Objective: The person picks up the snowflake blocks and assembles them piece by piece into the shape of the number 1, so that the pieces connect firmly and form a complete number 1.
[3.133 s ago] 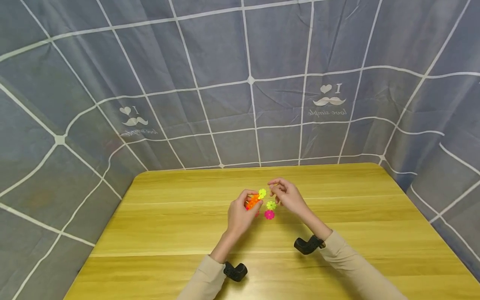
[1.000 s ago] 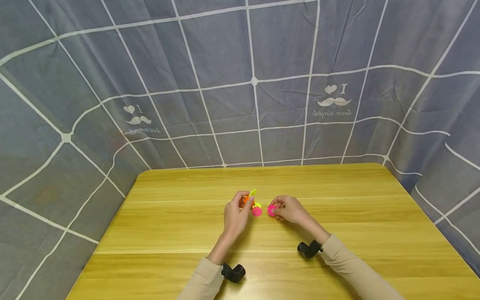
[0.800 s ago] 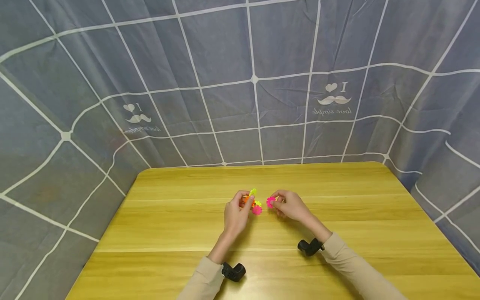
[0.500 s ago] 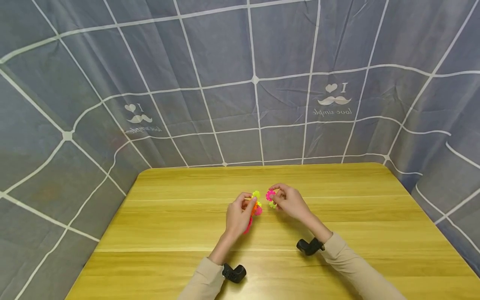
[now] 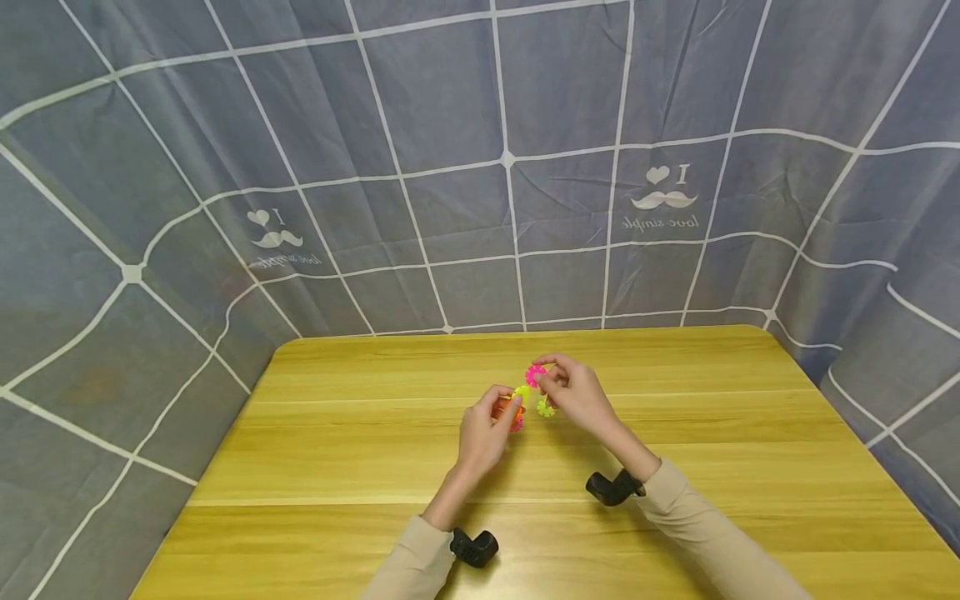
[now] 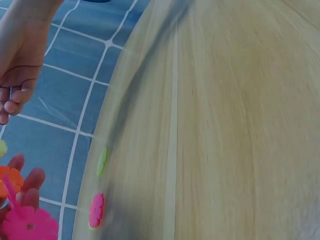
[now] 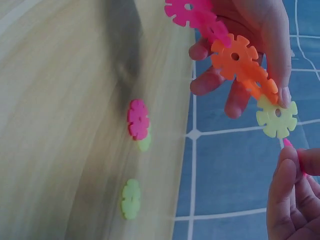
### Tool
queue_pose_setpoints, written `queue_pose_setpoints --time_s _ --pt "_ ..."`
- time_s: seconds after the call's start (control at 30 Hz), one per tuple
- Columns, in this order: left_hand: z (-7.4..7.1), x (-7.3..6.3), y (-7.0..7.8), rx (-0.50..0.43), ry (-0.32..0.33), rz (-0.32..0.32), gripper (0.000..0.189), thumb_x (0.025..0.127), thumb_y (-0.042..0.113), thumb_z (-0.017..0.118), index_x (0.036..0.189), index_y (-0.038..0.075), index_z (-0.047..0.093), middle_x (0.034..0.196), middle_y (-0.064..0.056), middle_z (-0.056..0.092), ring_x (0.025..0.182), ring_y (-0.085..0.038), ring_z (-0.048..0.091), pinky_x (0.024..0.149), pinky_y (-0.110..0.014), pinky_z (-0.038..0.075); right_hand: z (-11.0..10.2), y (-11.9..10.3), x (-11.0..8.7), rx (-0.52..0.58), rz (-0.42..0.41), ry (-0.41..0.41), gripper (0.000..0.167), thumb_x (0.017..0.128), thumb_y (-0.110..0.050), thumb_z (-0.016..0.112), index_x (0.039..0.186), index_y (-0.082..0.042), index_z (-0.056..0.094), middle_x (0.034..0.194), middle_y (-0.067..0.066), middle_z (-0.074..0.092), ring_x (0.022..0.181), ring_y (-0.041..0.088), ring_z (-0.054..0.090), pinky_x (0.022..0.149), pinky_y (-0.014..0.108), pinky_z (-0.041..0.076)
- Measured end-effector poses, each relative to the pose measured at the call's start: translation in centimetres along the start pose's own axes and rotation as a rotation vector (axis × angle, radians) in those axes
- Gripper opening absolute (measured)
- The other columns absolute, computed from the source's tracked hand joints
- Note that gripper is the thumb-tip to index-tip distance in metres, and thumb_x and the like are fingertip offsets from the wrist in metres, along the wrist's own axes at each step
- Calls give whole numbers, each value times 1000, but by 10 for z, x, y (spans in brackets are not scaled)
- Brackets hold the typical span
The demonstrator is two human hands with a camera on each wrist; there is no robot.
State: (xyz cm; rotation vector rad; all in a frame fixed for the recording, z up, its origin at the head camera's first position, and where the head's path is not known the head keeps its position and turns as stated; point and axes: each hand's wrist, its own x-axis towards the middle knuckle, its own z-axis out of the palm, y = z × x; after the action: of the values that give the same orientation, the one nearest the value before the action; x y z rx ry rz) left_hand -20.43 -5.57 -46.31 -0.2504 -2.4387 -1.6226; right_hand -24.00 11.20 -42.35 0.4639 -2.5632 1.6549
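Observation:
My left hand (image 5: 483, 429) holds a chain of joined snowflake discs above the table. The right wrist view shows it best: pink discs (image 7: 189, 7) at one end, then orange discs (image 7: 235, 56), then a pale yellow disc (image 7: 277, 117) under the thumb. My right hand (image 5: 581, 396) pinches a single pink disc (image 5: 536, 375). Its edge (image 7: 287, 143) is close to the yellow disc's lower rim; whether they touch, I cannot tell. Fingers hide most of that pink disc in the right wrist view.
On the wooden table (image 5: 337, 467) lie loose discs: a yellow-green one (image 7: 131, 199), and a pink one (image 7: 138, 119) partly covering another yellow-green one (image 7: 144, 143). A grey checked curtain (image 5: 420, 217) surrounds the table's back and sides.
My right hand has taken the pink disc from the table and carried it up and left to the chain. My left hand has shifted slightly right, turning the chain.

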Motion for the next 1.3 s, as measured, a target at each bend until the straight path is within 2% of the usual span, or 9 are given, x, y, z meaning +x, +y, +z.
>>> queue_pose_setpoints --time_s 0.17,0.3,0.53,0.7,1.03,1.2,1.3 --pt "2 -1 1 -109 -12 -28 27 97 31 57 109 8 62 87 -22 70 67 -38 68 41 -18 45 1 -4 0 10 -22 20 26 90 -3 58 115 1 61 73 23 63 50 8 53 45 20 43" --pt "4 -1 1 -112 -5 -33 27 96 33 58 107 9 64 85 -23 69 65 -37 67 38 -17 43 1 -4 1 15 -35 41 23 90 -3 59 113 0 62 71 20 63 50 10 55 45 21 45" --pt "5 0 2 -83 12 -13 25 95 32 60 105 10 65 86 -20 71 69 -36 69 41 -15 43 2 -8 1 45 -34 57 24 90 -2 59 113 0 62 69 14 63 52 18 58 47 21 47" --pt "4 0 3 -82 5 -15 25 95 30 60 106 9 65 84 -21 70 70 -38 68 41 -16 43 4 -8 -1 60 -27 50 25 89 1 58 114 0 62 70 17 64 50 17 58 47 24 50" --pt "3 1 4 -79 21 6 24 94 28 62 105 7 65 83 -18 71 68 -38 69 45 -17 45 6 -9 -3 55 -26 34 26 89 0 57 115 1 61 67 11 62 49 11 55 47 22 48" --pt "5 1 2 -93 30 24 20 95 26 61 99 7 65 88 -17 72 69 -36 69 52 -21 52 5 -12 -4 51 -32 32 24 89 1 57 112 2 62 66 11 61 50 16 56 46 20 46" --pt "7 1 2 -96 32 41 18 95 24 60 96 6 64 89 -18 71 69 -36 68 56 -28 56 4 -12 -3 56 -29 31 23 88 2 57 110 3 63 67 17 61 49 15 55 45 20 45"
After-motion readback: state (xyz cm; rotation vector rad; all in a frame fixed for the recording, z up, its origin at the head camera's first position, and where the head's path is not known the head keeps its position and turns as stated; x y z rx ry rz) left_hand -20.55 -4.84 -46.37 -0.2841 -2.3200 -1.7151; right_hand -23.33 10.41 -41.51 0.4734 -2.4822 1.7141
